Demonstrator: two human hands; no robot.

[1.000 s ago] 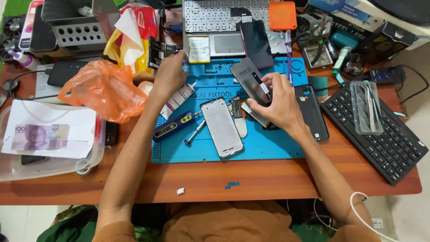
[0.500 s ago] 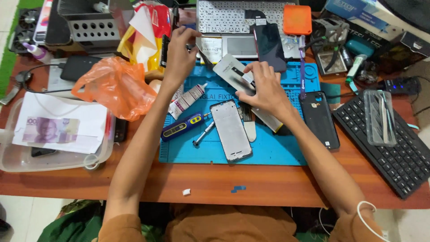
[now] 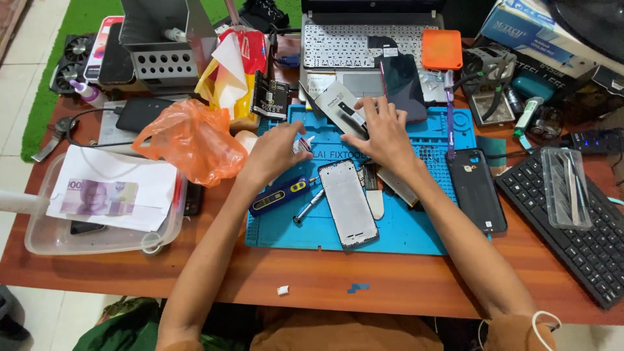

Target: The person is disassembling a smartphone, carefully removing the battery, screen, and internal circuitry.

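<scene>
Head view: my left hand [image 3: 276, 153] sits at the upper left of the blue repair mat [image 3: 416, 237], fingers curled around a small tube [image 3: 303, 144] whose tip pokes out toward three o'clock. My right hand [image 3: 383, 133] lies just across from it at three o'clock, fingers spread and pressing flat on a grey phone part [image 3: 342, 107] whose long axis runs from eleven to five o'clock. The tube tip and that part are near but not touching, so the left hand is the nearer one to the part's lower left edge. At six o'clock from both hands a bare phone frame [image 3: 348, 203] lies lengthwise, running roughly twelve to six. Beside it at nine o'clock are a dark blue and yellow tool [image 3: 278, 196] and a small screwdriver [image 3: 307, 207]. A black back cover [image 3: 478, 190] rests at four o'clock from my right hand. An orange plastic bag [image 3: 188, 144] crowds my left wrist at nine o'clock on the worktop [image 3: 325, 279].
</scene>
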